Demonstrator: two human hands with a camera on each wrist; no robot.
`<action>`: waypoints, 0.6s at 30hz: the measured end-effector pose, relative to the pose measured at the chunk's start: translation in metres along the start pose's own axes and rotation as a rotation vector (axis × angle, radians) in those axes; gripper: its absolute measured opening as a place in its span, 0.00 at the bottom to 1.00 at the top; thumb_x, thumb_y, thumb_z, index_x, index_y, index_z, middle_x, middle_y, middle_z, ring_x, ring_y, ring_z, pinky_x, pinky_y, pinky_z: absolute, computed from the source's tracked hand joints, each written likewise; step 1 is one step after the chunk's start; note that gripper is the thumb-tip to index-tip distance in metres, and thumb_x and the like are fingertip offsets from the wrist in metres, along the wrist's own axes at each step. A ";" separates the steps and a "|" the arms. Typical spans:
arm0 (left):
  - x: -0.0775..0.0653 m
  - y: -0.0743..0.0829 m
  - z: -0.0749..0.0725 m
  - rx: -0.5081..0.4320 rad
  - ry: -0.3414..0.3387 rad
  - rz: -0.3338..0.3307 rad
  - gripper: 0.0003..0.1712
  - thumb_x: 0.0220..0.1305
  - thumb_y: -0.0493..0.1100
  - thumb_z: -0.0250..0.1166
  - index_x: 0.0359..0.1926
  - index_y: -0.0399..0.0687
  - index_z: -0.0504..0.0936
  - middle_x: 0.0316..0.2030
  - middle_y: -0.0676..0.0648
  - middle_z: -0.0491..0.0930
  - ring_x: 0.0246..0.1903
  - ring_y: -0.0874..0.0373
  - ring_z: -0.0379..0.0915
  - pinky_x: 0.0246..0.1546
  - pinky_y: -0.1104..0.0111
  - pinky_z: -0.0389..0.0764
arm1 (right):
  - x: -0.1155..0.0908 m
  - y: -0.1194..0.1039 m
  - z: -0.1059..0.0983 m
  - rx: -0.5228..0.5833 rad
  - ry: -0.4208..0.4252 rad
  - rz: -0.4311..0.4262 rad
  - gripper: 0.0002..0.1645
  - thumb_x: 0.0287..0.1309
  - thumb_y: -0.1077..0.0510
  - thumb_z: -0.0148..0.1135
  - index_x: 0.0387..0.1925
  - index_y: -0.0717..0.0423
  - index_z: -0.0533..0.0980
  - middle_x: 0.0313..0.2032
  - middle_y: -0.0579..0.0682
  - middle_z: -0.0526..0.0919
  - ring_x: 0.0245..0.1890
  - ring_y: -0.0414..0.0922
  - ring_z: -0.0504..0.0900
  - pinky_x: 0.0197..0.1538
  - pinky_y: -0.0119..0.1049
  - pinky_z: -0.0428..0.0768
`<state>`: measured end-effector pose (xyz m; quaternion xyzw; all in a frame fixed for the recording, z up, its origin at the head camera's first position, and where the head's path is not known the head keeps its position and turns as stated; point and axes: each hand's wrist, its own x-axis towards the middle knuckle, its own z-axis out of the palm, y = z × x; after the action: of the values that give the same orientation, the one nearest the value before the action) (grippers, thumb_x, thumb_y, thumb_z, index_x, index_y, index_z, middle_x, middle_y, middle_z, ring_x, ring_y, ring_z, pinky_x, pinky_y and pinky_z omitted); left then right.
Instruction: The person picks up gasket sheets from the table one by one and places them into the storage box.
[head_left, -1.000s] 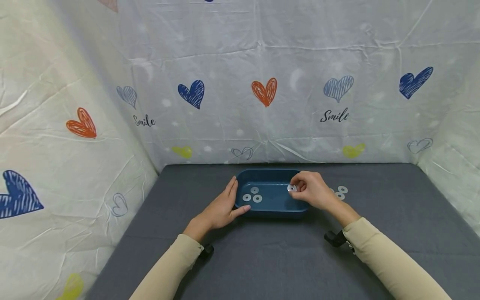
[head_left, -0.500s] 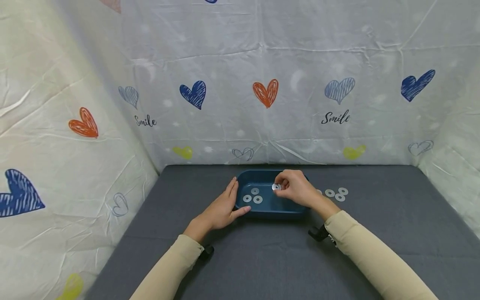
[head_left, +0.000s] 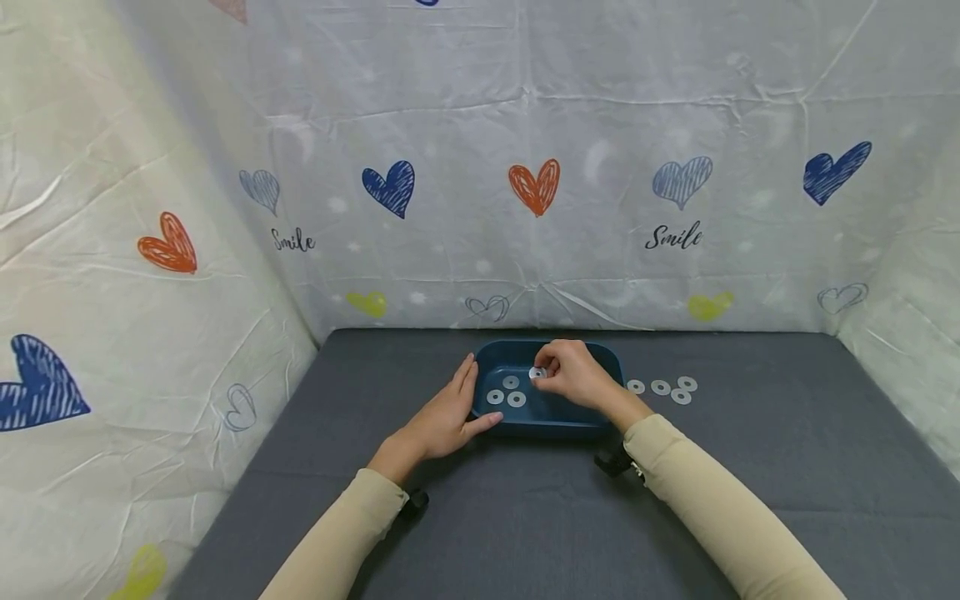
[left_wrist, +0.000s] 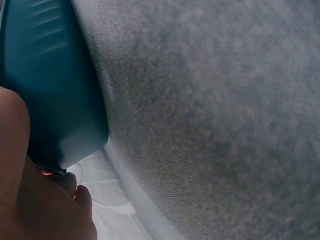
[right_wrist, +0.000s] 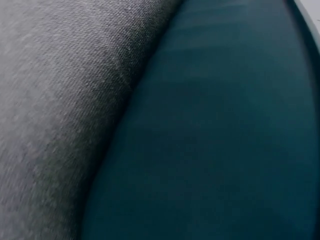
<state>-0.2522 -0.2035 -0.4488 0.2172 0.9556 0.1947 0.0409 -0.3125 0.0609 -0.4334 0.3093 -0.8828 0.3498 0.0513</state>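
In the head view a blue rectangular tray stands on the grey cloth. My left hand rests against its left end, fingers straight along the outside and thumb at the front-left rim. My right hand is over the tray, pinching a flat metal washer between thumb and fingertips. Three washers lie on the tray's floor, to the left of the held one. In the left wrist view the tray's outer wall shows beside the left hand. The right wrist view shows mostly the tray's wall; the right hand's fingers are out of that view.
Several loose washers lie on the grey tablecloth just right of the tray. A white curtain with printed hearts hangs behind the table and along its sides.
My right hand has carried the washer leftward from the tray's right end to its middle, uncovering more loose washers on the table. The left hand stays at the tray's left end.
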 end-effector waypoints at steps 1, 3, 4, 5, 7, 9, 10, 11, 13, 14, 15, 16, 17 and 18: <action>0.000 0.000 0.000 0.001 0.000 0.003 0.60 0.72 0.73 0.52 0.81 0.35 0.38 0.82 0.40 0.31 0.80 0.44 0.40 0.76 0.50 0.53 | 0.001 0.000 0.001 0.000 -0.004 0.007 0.11 0.57 0.60 0.76 0.40 0.60 0.85 0.33 0.49 0.82 0.31 0.39 0.80 0.39 0.36 0.82; 0.000 0.000 0.000 0.002 -0.004 0.003 0.60 0.72 0.73 0.52 0.81 0.36 0.38 0.82 0.41 0.31 0.80 0.45 0.40 0.76 0.50 0.53 | 0.005 0.001 0.003 0.001 -0.014 0.021 0.11 0.58 0.60 0.75 0.41 0.61 0.85 0.34 0.49 0.83 0.31 0.40 0.80 0.39 0.36 0.82; 0.000 0.000 0.000 0.004 -0.007 0.001 0.60 0.72 0.73 0.52 0.81 0.36 0.37 0.82 0.41 0.31 0.80 0.45 0.39 0.76 0.51 0.53 | 0.006 0.001 0.004 0.001 -0.019 0.029 0.11 0.58 0.60 0.75 0.41 0.61 0.85 0.34 0.49 0.83 0.32 0.40 0.80 0.39 0.36 0.82; 0.000 0.001 -0.001 0.001 -0.006 0.003 0.60 0.72 0.72 0.52 0.81 0.35 0.38 0.82 0.40 0.31 0.80 0.44 0.40 0.76 0.50 0.53 | 0.007 0.001 0.005 0.002 -0.024 0.035 0.11 0.58 0.60 0.75 0.41 0.61 0.84 0.35 0.50 0.83 0.32 0.41 0.81 0.39 0.36 0.82; 0.000 0.001 -0.001 0.001 -0.006 0.004 0.60 0.72 0.72 0.52 0.81 0.35 0.38 0.82 0.40 0.31 0.80 0.44 0.40 0.76 0.50 0.54 | 0.009 0.001 0.007 0.002 -0.032 0.049 0.12 0.58 0.60 0.75 0.42 0.61 0.84 0.35 0.50 0.83 0.33 0.41 0.81 0.39 0.37 0.82; 0.000 0.001 -0.001 0.004 -0.007 0.004 0.59 0.72 0.72 0.52 0.81 0.36 0.37 0.82 0.40 0.31 0.80 0.44 0.40 0.76 0.50 0.54 | 0.012 0.001 0.009 0.001 -0.038 0.059 0.12 0.59 0.60 0.75 0.42 0.61 0.84 0.36 0.50 0.83 0.33 0.41 0.81 0.40 0.37 0.82; 0.000 0.001 -0.001 0.003 -0.001 0.009 0.59 0.73 0.72 0.52 0.81 0.35 0.38 0.82 0.40 0.31 0.79 0.43 0.41 0.75 0.50 0.54 | 0.013 0.002 0.010 -0.001 -0.041 0.064 0.12 0.59 0.60 0.75 0.43 0.61 0.84 0.36 0.50 0.83 0.33 0.42 0.81 0.40 0.37 0.82; 0.000 0.001 -0.001 0.001 0.000 0.011 0.59 0.73 0.71 0.53 0.81 0.34 0.38 0.82 0.39 0.31 0.79 0.43 0.41 0.75 0.50 0.55 | 0.013 0.002 0.011 -0.006 -0.042 0.065 0.12 0.59 0.60 0.75 0.43 0.61 0.84 0.35 0.51 0.83 0.33 0.42 0.81 0.40 0.37 0.82; 0.000 0.000 0.000 0.008 -0.004 0.006 0.60 0.73 0.72 0.52 0.81 0.35 0.38 0.82 0.40 0.31 0.79 0.44 0.40 0.75 0.50 0.54 | 0.014 0.002 0.013 -0.013 -0.044 0.066 0.12 0.59 0.60 0.75 0.42 0.62 0.84 0.35 0.51 0.83 0.33 0.42 0.80 0.40 0.38 0.82; 0.001 0.000 0.000 0.012 -0.007 0.004 0.60 0.72 0.72 0.52 0.81 0.35 0.37 0.82 0.40 0.31 0.80 0.44 0.40 0.75 0.51 0.54 | 0.015 0.002 0.014 -0.014 -0.045 0.065 0.12 0.59 0.60 0.75 0.42 0.62 0.84 0.35 0.51 0.82 0.33 0.42 0.80 0.40 0.38 0.82; 0.001 0.000 0.000 0.010 -0.007 0.004 0.60 0.72 0.72 0.52 0.81 0.35 0.37 0.82 0.40 0.31 0.79 0.44 0.40 0.75 0.51 0.54 | 0.015 0.002 0.015 -0.015 -0.045 0.066 0.12 0.59 0.61 0.75 0.42 0.62 0.84 0.35 0.51 0.83 0.33 0.42 0.80 0.40 0.38 0.81; 0.001 0.000 0.000 0.009 -0.002 0.007 0.60 0.72 0.72 0.52 0.81 0.34 0.38 0.82 0.40 0.31 0.79 0.43 0.41 0.75 0.50 0.54 | 0.015 0.003 0.016 -0.017 -0.046 0.068 0.12 0.59 0.61 0.75 0.42 0.62 0.84 0.35 0.51 0.83 0.33 0.42 0.80 0.40 0.39 0.82; 0.001 0.000 0.000 0.014 -0.007 0.002 0.60 0.72 0.72 0.52 0.81 0.35 0.38 0.82 0.40 0.31 0.79 0.44 0.40 0.75 0.51 0.54 | 0.015 0.003 0.017 -0.019 -0.048 0.072 0.12 0.59 0.61 0.75 0.42 0.62 0.84 0.35 0.51 0.83 0.33 0.42 0.80 0.40 0.39 0.82; 0.001 0.000 0.000 0.018 -0.008 0.002 0.60 0.72 0.72 0.52 0.81 0.35 0.38 0.82 0.41 0.30 0.79 0.44 0.40 0.75 0.51 0.54 | 0.015 0.003 0.018 -0.019 -0.053 0.079 0.12 0.59 0.61 0.75 0.43 0.62 0.84 0.35 0.51 0.83 0.33 0.43 0.80 0.40 0.39 0.82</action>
<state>-0.2531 -0.2031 -0.4487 0.2191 0.9570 0.1851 0.0427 -0.3243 0.0432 -0.4445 0.2828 -0.8986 0.3350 0.0172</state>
